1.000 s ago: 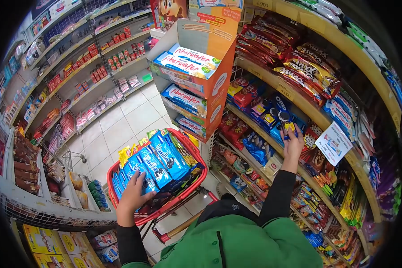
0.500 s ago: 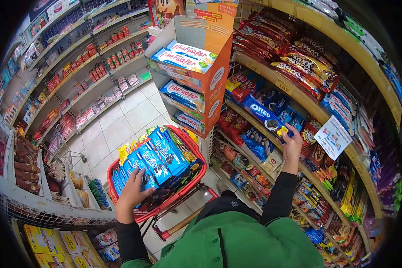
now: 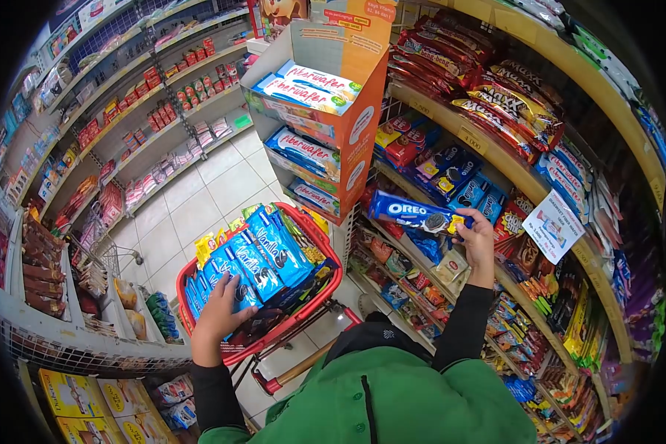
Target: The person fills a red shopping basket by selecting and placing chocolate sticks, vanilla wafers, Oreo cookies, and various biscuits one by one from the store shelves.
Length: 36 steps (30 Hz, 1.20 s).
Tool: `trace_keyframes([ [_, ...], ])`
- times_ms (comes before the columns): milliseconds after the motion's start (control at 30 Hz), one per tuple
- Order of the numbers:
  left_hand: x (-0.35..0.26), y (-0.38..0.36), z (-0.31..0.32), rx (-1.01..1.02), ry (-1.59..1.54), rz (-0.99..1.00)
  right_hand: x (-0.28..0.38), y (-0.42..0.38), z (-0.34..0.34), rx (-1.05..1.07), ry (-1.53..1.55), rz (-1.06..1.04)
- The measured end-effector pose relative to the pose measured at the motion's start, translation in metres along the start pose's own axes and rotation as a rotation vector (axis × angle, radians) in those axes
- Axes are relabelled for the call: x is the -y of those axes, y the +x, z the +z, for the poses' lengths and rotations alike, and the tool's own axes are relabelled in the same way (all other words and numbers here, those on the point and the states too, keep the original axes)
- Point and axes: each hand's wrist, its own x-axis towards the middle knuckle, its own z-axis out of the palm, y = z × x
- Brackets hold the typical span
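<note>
My right hand grips one end of a blue Oreo pack, held roughly level in front of the right-hand shelves. Fingers spread, my left hand rests on the light-blue vanilla cookie packs heaped in the red basket. Some yellow packets stick up at the basket's far left. Behind the held pack, more dark-blue Oreo packs lie on the shelf.
An orange-and-white Fiberwafer display stand rises beyond the basket. Snack shelves curve along my right, with a white paper sign hanging off one. A wire-mesh shelf unit stands on my left. Tiled floor runs between.
The Oreo pack in my right hand has come away from the shelf and swung left and toward level. My left hand has stayed on the cookie packs.
</note>
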Motion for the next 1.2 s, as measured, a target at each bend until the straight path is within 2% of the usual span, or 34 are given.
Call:
trace_keyframes([
  [333,-0.003,0.0,-0.002,0.03,-0.011,-0.037,-0.024,-0.01,0.054,0.552,-0.155,-0.019],
  [433,0.0,0.0,-0.002,0.034,-0.024,-0.034,-0.031,-0.014,0.085,0.643,-0.277,-0.049],
  [533,0.0,-0.001,-0.002,0.028,-0.019,-0.027,-0.042,-0.016,0.108,0.644,-0.298,-0.048],
  [833,0.003,0.0,0.0,-0.001,-0.01,-0.004,-0.078,-0.037,0.155,0.612,-0.392,-0.255],
  [1067,0.004,0.0,0.001,-0.003,-0.002,-0.004,-0.096,-0.052,0.173,0.577,-0.454,-0.251],
  [1200,0.003,0.0,0.0,0.003,-0.007,-0.011,-0.103,-0.048,0.17,0.452,-0.637,-0.439],
])
